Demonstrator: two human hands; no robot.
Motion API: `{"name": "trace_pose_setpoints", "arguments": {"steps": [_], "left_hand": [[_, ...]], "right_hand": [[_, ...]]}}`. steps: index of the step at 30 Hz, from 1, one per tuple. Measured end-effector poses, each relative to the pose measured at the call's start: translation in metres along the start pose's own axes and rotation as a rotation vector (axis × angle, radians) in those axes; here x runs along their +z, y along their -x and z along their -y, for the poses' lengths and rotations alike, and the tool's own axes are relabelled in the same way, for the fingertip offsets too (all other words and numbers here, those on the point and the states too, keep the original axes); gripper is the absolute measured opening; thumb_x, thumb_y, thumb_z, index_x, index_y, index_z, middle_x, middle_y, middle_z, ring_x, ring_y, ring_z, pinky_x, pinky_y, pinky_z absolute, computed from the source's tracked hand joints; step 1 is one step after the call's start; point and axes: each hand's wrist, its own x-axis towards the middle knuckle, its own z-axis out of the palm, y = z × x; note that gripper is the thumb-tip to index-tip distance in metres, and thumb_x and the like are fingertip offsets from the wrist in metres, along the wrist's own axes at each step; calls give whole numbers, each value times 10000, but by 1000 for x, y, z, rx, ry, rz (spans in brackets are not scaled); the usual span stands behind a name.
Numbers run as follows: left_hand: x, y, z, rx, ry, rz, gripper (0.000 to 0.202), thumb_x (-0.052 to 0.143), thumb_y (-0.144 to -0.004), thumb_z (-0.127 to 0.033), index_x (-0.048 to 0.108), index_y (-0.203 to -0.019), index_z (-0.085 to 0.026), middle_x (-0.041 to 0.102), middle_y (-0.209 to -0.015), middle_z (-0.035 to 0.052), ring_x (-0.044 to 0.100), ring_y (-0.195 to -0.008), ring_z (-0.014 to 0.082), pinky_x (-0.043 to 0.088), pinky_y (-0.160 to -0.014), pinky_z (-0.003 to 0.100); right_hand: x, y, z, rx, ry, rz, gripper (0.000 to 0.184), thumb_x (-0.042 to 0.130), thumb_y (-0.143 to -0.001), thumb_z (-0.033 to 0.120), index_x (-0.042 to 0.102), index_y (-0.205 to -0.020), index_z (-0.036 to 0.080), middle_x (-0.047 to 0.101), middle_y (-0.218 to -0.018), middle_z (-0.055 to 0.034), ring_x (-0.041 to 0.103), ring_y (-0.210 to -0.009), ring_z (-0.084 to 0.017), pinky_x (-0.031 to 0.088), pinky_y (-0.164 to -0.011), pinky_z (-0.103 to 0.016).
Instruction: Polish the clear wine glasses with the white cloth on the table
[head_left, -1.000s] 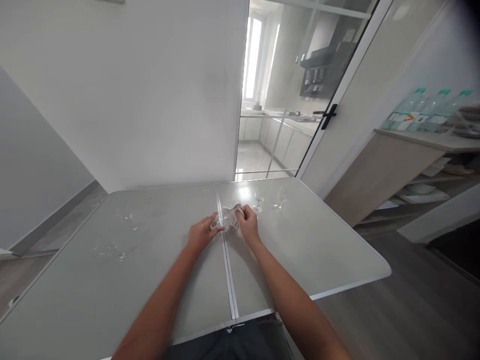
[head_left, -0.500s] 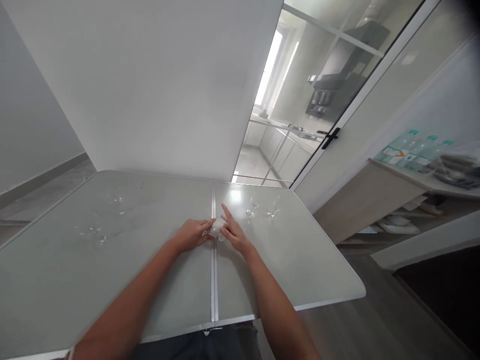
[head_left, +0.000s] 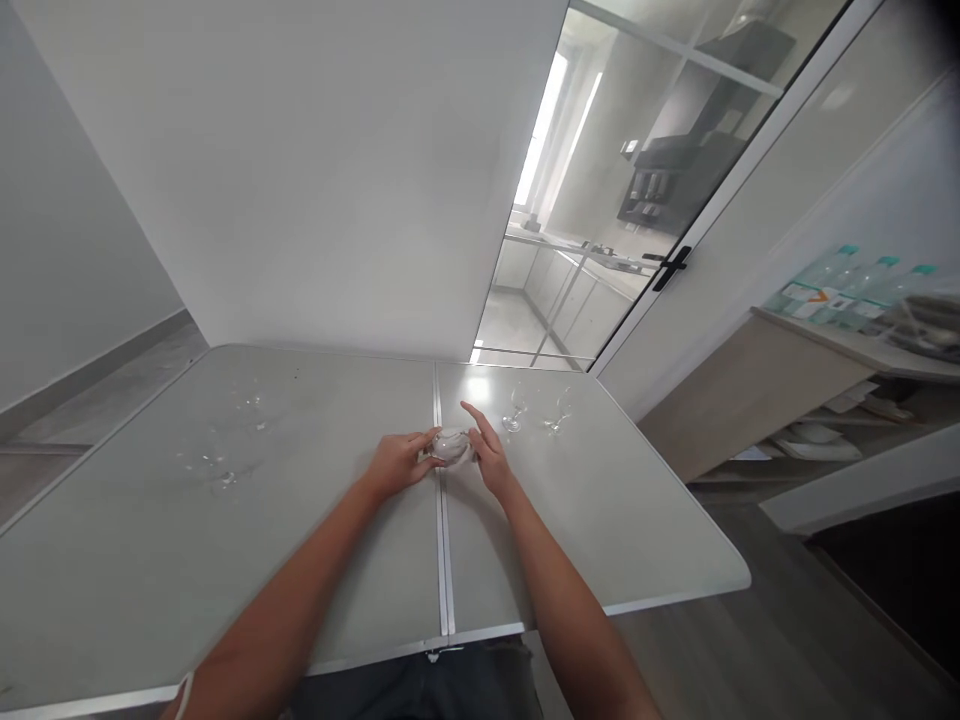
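Observation:
Both hands meet over the middle seam of a grey folding table [head_left: 300, 560]. My left hand [head_left: 399, 462] is curled around a small clear glass [head_left: 452, 445] stuffed with a whitish cloth. My right hand [head_left: 487, 452] presses against the cloth on the glass's other side, its index finger stretched out. Two clear stemmed glasses stand just beyond on the right half, one [head_left: 514, 410] nearer the seam and another [head_left: 558, 414] to its right.
Several more clear glasses [head_left: 225, 455] stand on the table's left half. A white wall rises behind the table, with a glass door [head_left: 667, 265] to a kitchen at the right. A sideboard [head_left: 825, 340] with water bottles stands far right.
The loose cloth seen a second ago is now bunched into the glass between my hands. My right index finger has stretched out. The camera has tilted and shifted slightly.

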Motion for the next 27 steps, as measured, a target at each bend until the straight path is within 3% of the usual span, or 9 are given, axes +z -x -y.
{"name": "trace_pose_setpoints", "arguments": {"steps": [3,5,9,13,17,20,24,27], "left_hand": [[2,2,-6,-46,200,42,515,730,-859,-494,678,-1281,-203,684,-711,-23,572,-567,100,426,-608,218],[3,2,-7,-42,166,33,528,729,-855,-510,678,-1283,-204,696,-724,-15,583,-581,107,424,-614,223],[6,1,-4,27,-142,-54,516,672,-900,-512,655,-1333,-233,742,-779,44,636,-648,166,410,-637,268],[10,0,4,49,-271,-90,462,623,-935,-504,668,-1320,-252,751,-792,78,661,-684,202,401,-649,288],[11,0,10,21,-315,-134,462,604,-941,-527,676,-1312,-261,737,-743,69,644,-644,203,382,-641,297],[10,1,13,44,-325,-142,439,596,-951,-516,686,-1297,-261,735,-725,58,643,-634,195,379,-643,300],[12,2,15,125,-289,-109,424,599,-954,-501,682,-1294,-261,750,-764,49,642,-628,174,380,-624,285],[17,3,13,151,-280,-156,466,600,-948,-521,662,-1321,-250,744,-749,33,626,-605,164,380,-609,280]], "right_hand": [[-5,3,2,-176,238,138,580,506,-988,497,473,-1501,228,503,-670,41,428,-603,-134,398,-641,-269],[-7,3,3,-217,278,142,537,505,-990,493,533,-1453,222,470,-638,47,403,-592,-131,377,-631,-267],[-1,-2,1,-76,72,-32,493,487,-992,502,575,-1388,220,480,-681,35,410,-608,-127,346,-584,-248],[7,-6,-6,71,-106,-135,540,483,-970,551,535,-1388,215,448,-641,48,386,-571,-130,332,-540,-238],[8,-6,-13,-28,128,-80,495,523,-958,555,572,-1333,235,573,-742,12,453,-640,-140,393,-623,-254],[7,-7,-15,-67,263,-40,470,527,-964,547,600,-1303,231,573,-704,18,428,-600,-131,383,-609,-255],[8,-7,-13,-10,122,-40,412,533,-955,542,667,-1144,201,589,-730,-2,484,-623,-135,391,-585,-247],[6,-4,-9,23,-10,-73,430,543,-949,515,615,-1240,208,565,-699,18,480,-594,-133,386,-555,-238]]}}
